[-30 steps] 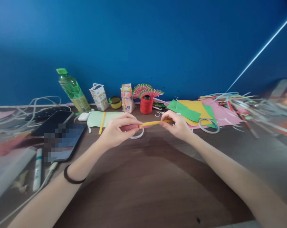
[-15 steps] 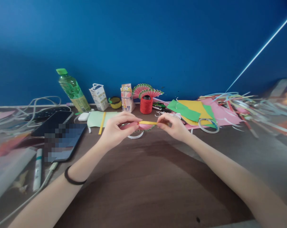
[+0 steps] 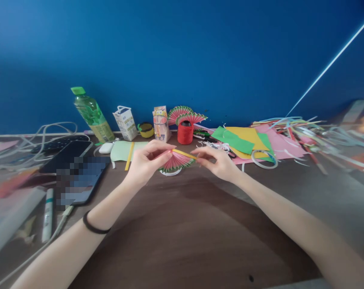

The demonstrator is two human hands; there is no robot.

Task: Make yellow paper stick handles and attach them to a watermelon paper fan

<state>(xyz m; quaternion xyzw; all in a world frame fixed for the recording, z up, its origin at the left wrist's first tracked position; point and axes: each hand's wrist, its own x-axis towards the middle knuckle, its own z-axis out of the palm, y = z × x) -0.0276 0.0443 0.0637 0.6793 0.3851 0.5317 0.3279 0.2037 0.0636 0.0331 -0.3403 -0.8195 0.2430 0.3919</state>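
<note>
A pleated paper fan (image 3: 176, 161), pink with a green edge, hangs spread downward between my hands above the table. A narrow yellow strip (image 3: 184, 154) runs along its upper right side. My left hand (image 3: 150, 158) pinches the fan at its gathered centre, by the strip's left end. At the strip's right end, the thumb and fingertips of my right hand (image 3: 215, 161) close on the yellow strip and the fan's outer edge. Just behind and below the fan, a white ring (image 3: 170, 173) shows in part, lying on the table.
Along the wall stand a green bottle (image 3: 93, 116), a white carton (image 3: 125, 123), a yellow tape roll (image 3: 146, 130), a patterned box (image 3: 161, 125) and a red thread spool (image 3: 185, 134). Coloured paper (image 3: 240, 140) lies to the right, a phone (image 3: 88, 180) and a marker (image 3: 48, 214) to the left.
The fan has turned so its pleated face shows more below the yellow strip. The strip now slants down to the right. Both hands have shifted slightly left.
</note>
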